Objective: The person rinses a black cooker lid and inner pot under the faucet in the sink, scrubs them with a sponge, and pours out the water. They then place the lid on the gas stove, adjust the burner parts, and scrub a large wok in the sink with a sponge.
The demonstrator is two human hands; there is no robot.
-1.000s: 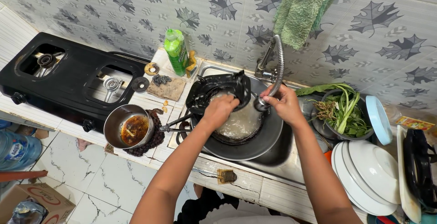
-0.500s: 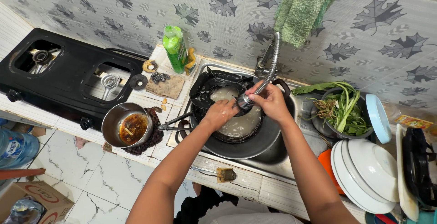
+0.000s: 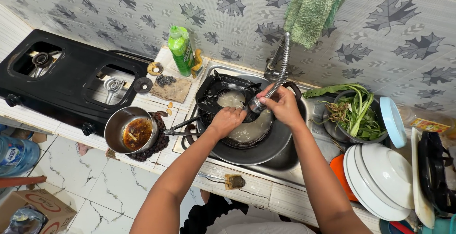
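Nearest us, our left hand (image 3: 228,119) is bunched up scrubbing inside the black wok (image 3: 266,143) in the sink; can't tell if it's gripping a scourer. Right hand (image 3: 281,105) clamps the flexible tap hose (image 3: 280,75), so we aim low to avoid splashing. Tight spot: saucepan (image 3: 130,130) left of the wok, plates (image 3: 380,181) right.

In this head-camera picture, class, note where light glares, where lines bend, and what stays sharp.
Head view: even daylight; glare on the white plates and small pot rim; the counter edge bows near the frame edges; left hand, right hand and spray head look sharp.
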